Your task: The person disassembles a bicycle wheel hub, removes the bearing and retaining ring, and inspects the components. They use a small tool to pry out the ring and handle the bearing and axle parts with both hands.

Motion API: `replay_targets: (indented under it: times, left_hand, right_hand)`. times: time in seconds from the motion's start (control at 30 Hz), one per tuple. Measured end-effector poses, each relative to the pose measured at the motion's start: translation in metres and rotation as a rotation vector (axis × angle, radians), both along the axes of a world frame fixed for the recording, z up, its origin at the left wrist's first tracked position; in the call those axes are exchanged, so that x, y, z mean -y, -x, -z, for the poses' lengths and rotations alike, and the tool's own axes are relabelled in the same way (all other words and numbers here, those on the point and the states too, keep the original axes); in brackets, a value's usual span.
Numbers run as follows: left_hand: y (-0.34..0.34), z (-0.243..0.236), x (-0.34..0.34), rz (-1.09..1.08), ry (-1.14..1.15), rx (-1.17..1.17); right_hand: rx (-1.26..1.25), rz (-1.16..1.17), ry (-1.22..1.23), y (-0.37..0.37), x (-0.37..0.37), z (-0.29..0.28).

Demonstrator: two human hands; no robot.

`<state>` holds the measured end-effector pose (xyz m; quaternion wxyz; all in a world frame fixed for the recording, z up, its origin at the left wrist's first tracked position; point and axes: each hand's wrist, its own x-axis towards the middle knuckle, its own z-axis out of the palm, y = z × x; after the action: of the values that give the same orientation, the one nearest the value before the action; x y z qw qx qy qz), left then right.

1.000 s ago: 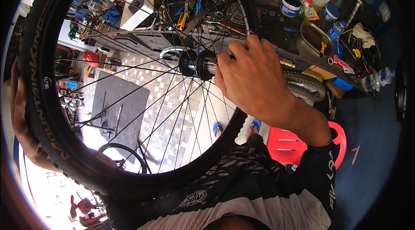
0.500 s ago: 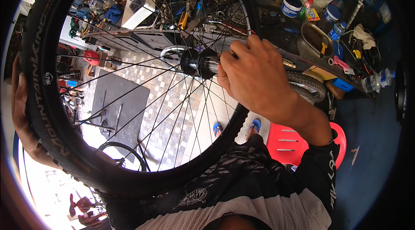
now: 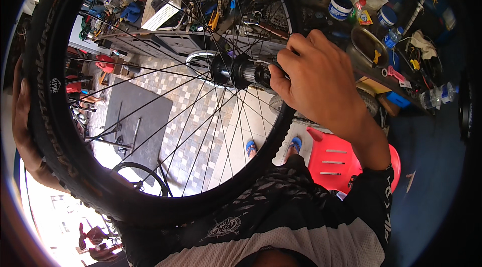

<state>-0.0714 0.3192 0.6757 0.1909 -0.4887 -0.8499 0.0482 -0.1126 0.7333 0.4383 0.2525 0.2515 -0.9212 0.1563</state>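
Note:
A bicycle wheel with a knobbly black tyre (image 3: 50, 111) stands upright in front of me, its spokes running to a black hub (image 3: 219, 69). My left hand (image 3: 26, 131) is wrapped round the tyre's outer left side, steadying its tread. At the hub's right end sticks out a dark, ribbed freehub body (image 3: 251, 73). My right hand (image 3: 319, 78) is closed just beyond it, thumb and fingers bent together at the axle end. What lies between those fingers is mostly hidden by the hand.
Behind the wheel runs a cluttered workbench (image 3: 165, 41) with tools, a white perforated basket (image 3: 163, 3), tubs and a metal pan (image 3: 365, 46). A red plastic chair (image 3: 329, 159) stands at my right. A dark mat (image 3: 140, 111) lies on the tiled floor.
My right hand has moved right, away from the hub's middle, uncovering more of the ribbed freehub body. The wheel has turned slightly; my left hand stays on the tyre.

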Motion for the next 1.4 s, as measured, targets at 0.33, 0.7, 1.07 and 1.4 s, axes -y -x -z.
replay_targets:
  times: [0.33, 0.7, 1.07, 1.4]
  left_hand:
    - [-0.008, 0.045, -0.029, -0.175, -0.272, -0.199]
    - [-0.01, 0.052, -0.042, -0.172, -0.354, -0.195]
    - [-0.001, 0.016, 0.002, 0.03, -0.075, -0.097]
    - [-0.008, 0.054, -0.038, -0.188, -0.438, -0.156]
  right_hand:
    - [0.006, -0.041, -0.002, 0.001, 0.013, 0.011]
    - [0.099, 0.015, -0.035, -0.005, 0.021, 0.006]
    - [0.039, 0.053, -0.085, -0.011, 0.034, 0.005]
    - [-0.009, 0.043, -0.113, -0.004, 0.034, 0.007]
